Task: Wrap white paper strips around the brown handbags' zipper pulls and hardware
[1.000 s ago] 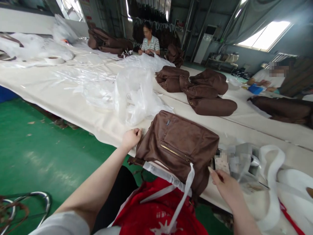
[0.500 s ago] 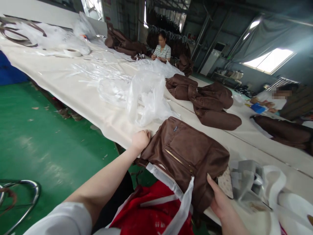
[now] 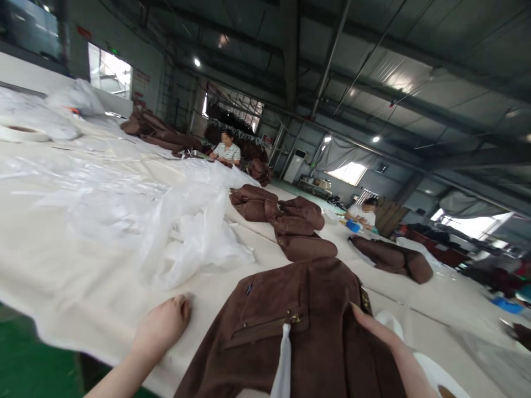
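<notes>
A brown bag (image 3: 323,315) with a brass zipper and a white strip hanging from the zipper pull fills the lower middle of the head view. My right hand (image 3: 384,334) grips its right side, thumb on the front and the other fingers hidden behind. To the left of the bag and apart from it, my left hand (image 3: 164,326) is closed in a fist over the table. Whatever those curled fingers may hold is hidden. Beyond the left hand lies a crumpled clear plastic bag (image 3: 186,226).
More brown bags (image 3: 286,221) lie farther up the long pale table (image 3: 207,296), with another brown bag (image 3: 390,257) to the right. White rolls of tape (image 3: 435,373) sit beside my right hand. Two people, one in a striped shirt (image 3: 226,152), are at the far side.
The brown bag has turned and come up closer to me, its zipper now lying the other way. My left hand has come away from its edge. My view has lifted and swung right.
</notes>
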{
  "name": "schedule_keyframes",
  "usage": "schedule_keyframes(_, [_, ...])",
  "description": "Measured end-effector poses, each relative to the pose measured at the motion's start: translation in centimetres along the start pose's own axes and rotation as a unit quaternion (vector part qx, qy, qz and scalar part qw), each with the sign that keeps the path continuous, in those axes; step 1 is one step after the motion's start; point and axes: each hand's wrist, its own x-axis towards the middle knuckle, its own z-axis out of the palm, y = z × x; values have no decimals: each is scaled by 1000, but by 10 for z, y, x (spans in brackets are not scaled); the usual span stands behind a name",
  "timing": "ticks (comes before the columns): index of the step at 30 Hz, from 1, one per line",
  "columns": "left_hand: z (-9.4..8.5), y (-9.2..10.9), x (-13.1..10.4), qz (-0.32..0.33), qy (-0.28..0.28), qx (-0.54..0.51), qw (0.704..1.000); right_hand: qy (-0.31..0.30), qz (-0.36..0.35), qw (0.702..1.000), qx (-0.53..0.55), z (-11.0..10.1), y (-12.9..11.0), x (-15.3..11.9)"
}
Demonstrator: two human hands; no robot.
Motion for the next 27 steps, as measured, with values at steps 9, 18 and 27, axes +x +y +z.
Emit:
schedule_keyframes(9, [4, -3, 5, -18, -12, -21, 1000, 213, -252, 943, -38, -30, -237, 72])
schedule_keyframes(18, [4, -2, 5, -14, -19, -17, 1000, 302, -182, 934, -50, -92, -154, 160])
schedule_keyframes(27, [2, 0, 3, -34, -13, -6, 999, 239, 81, 960, -119, -85, 2, 248])
